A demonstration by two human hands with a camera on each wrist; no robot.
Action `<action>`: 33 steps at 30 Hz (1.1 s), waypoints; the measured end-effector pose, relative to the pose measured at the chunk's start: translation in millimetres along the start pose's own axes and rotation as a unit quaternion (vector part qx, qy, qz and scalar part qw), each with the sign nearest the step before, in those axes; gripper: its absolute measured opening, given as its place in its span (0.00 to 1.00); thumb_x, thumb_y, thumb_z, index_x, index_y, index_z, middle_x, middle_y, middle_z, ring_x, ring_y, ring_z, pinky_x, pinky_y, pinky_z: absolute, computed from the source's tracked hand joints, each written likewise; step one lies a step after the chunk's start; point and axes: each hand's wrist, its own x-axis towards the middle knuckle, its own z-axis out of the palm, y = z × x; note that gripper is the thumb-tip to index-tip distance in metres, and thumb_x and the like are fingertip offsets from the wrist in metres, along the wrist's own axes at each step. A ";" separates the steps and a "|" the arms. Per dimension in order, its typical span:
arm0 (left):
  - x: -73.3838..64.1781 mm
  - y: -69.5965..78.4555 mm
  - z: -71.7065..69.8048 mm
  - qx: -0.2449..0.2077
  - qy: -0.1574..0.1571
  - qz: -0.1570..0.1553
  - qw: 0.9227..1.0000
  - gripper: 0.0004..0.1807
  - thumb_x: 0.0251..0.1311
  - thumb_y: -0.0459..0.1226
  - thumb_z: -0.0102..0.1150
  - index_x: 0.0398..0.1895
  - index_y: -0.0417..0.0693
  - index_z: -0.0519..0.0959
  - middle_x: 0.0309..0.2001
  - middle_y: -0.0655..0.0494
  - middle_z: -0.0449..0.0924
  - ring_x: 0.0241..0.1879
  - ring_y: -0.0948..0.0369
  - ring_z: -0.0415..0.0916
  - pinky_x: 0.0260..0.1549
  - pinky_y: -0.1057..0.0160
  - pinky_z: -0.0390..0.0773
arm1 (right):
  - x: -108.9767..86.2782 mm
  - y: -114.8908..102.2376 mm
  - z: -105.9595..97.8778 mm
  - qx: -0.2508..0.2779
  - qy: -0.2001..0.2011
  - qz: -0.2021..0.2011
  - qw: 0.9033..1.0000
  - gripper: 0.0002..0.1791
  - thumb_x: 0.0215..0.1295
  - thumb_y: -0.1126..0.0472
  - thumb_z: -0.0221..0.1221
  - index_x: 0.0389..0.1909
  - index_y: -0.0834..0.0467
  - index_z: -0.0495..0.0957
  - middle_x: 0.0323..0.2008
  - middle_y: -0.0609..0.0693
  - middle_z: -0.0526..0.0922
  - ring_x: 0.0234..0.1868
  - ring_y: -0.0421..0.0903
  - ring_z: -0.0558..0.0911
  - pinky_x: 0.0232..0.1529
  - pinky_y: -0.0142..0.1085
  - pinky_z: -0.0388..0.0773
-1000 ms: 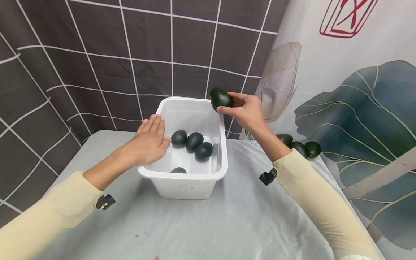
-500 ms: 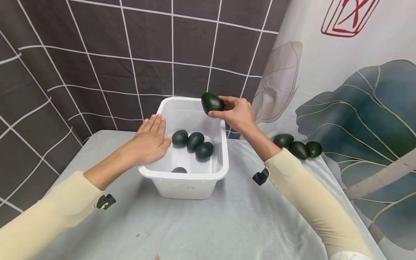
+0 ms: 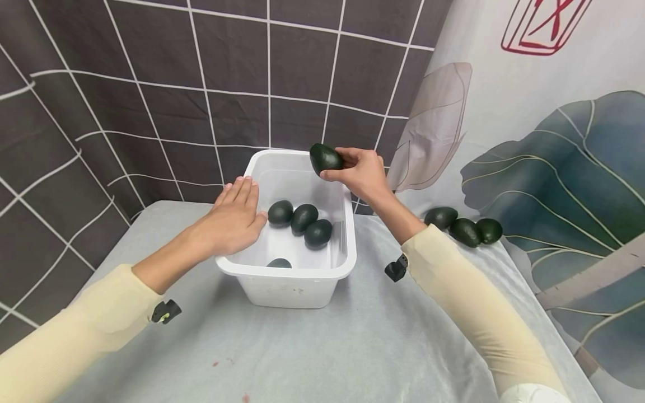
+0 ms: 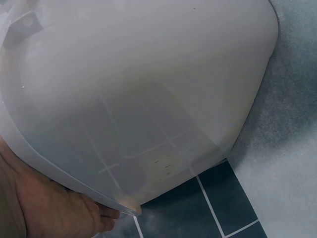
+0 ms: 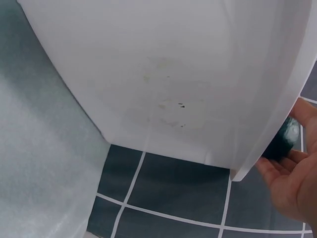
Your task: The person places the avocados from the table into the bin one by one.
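- right hand (image 3: 363,172) pinches avocado (image 3: 324,159) by one end, near back edge of counter (image 3: 312,352)
- probably firm, slippery: cup its middle
- left hand (image 3: 232,221), fingers straight, touching tub (image 3: 287,273)

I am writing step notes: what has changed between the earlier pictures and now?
The right hand has moved left near the white bin's far right corner, carrying the held avocado. Nothing was grasped or released. The left hand stays at the bin's left rim; the avocados inside and three on the table lie as before.
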 end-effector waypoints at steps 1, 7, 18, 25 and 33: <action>0.0 0.0 0.0 0.001 0.000 0.000 1.000 0.43 0.88 0.48 0.30 0.90 0.24 0.40 0.92 0.28 0.31 0.93 0.34 0.25 0.92 0.33 0.31 | 0.7 0.7 0.1 -0.004 0.001 0.001 1.000 0.40 0.57 0.55 0.85 0.72 0.59 0.86 0.64 0.58 0.92 0.65 0.52 0.93 0.70 0.46 0.86; 0.0 0.6 -0.5 0.002 -0.002 0.000 1.000 0.43 0.88 0.48 0.30 0.90 0.24 0.40 0.92 0.27 0.31 0.93 0.34 0.25 0.92 0.34 0.31 | 3.3 7.7 -3.2 -0.015 0.015 0.006 1.000 0.41 0.58 0.52 0.84 0.73 0.59 0.85 0.68 0.56 0.90 0.69 0.52 0.90 0.71 0.45 0.87; -0.5 -0.7 -0.2 -0.006 0.001 0.001 1.000 0.43 0.88 0.49 0.31 0.90 0.24 0.40 0.92 0.28 0.30 0.93 0.34 0.25 0.92 0.34 0.30 | 0.6 17.7 -11.5 0.016 0.013 0.006 1.000 0.39 0.61 0.52 0.83 0.72 0.61 0.85 0.69 0.58 0.89 0.70 0.53 0.90 0.72 0.44 0.86; -0.2 -0.4 0.6 -0.002 0.002 0.000 1.000 0.43 0.88 0.48 0.31 0.90 0.24 0.40 0.92 0.27 0.30 0.93 0.34 0.25 0.92 0.34 0.31 | -3.6 24.4 -16.0 0.029 0.014 0.016 0.999 0.38 0.62 0.52 0.82 0.72 0.61 0.85 0.67 0.58 0.91 0.69 0.53 0.90 0.73 0.45 0.86; -0.1 0.3 0.1 -0.003 0.003 0.000 1.000 0.43 0.88 0.48 0.31 0.90 0.24 0.40 0.92 0.27 0.31 0.93 0.33 0.26 0.92 0.34 0.31 | -7.8 31.0 -22.8 0.040 0.020 0.024 0.999 0.39 0.61 0.51 0.83 0.71 0.61 0.86 0.68 0.59 0.90 0.71 0.54 0.89 0.73 0.46 0.85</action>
